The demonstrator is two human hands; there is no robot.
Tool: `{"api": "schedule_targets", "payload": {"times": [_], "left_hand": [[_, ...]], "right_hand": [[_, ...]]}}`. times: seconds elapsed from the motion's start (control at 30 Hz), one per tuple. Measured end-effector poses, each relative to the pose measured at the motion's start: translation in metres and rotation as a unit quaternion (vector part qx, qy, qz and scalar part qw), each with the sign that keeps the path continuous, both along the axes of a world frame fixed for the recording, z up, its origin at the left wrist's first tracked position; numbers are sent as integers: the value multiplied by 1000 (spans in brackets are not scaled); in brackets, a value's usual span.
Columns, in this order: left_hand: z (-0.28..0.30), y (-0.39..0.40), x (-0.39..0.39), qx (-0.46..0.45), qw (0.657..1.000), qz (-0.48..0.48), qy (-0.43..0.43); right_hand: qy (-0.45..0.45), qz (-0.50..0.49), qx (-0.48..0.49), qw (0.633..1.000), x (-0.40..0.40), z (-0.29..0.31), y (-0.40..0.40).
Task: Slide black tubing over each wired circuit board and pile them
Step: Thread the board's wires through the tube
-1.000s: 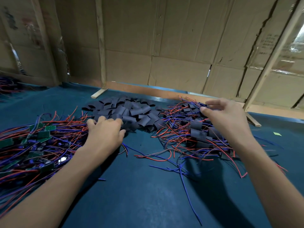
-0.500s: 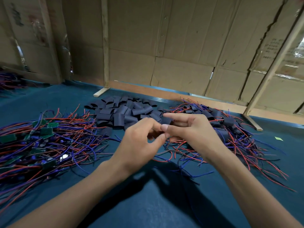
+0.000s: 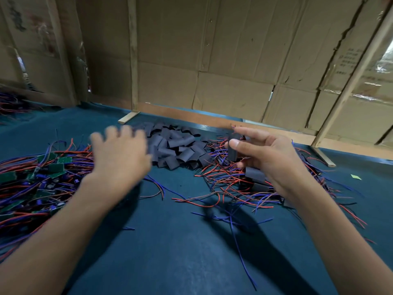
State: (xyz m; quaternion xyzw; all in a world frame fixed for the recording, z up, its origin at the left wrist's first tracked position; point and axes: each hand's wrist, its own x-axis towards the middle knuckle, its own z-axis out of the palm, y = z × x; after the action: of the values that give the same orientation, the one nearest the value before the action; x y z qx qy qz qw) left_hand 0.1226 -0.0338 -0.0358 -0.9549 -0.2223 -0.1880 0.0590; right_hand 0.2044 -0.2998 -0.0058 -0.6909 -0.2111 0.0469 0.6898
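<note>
My right hand pinches one upright piece of black tubing between thumb and fingers, above the pile of sleeved boards with red and blue wires. My left hand is blurred, fingers spread and holding nothing, over the gap between the heap of bare green circuit boards on the left and the heap of loose black tubing pieces at the back middle.
The blue felt table ends at a cardboard wall with wooden slats. Loose red and blue wires trail toward the front. More wires lie at far left. A small green scrap sits right.
The hands were together at the centre half a second ago. Now they have parted: the left swung out toward the bare boards, the right moved right and up with the tubing.
</note>
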Motion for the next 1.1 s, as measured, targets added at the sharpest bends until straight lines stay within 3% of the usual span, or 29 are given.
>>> {"api": "schedule_targets", "payload": {"times": [0.07,0.13,0.3,0.53,0.77,0.87,0.97,1.1], "left_hand": [[0,19,-3,-72,977,99,173],[-5,26,-1,-109,961,111,230],[-14,24,4,-54,989,33,131],[-12,-3,4,11,997,-57,54],[-17,-29,10,15,971,-237,-40],[-19,-44,6,-50,946,-310,-87],[-30,-59,4,-106,927,-359,-38],[-37,-58,11,-92,929,-359,7]], "right_hand": [[-7,-6,8,1000,1,5,-5],[-13,-19,13,1000,1,9,-8],[-20,-38,24,999,1,13,-12],[-16,-32,7,999,2,11,-14],[-6,-27,-33,999,-1,8,-8],[12,-8,-60,998,-7,7,-2],[22,31,-118,992,-12,4,3],[23,35,-159,986,-12,0,5]]}}
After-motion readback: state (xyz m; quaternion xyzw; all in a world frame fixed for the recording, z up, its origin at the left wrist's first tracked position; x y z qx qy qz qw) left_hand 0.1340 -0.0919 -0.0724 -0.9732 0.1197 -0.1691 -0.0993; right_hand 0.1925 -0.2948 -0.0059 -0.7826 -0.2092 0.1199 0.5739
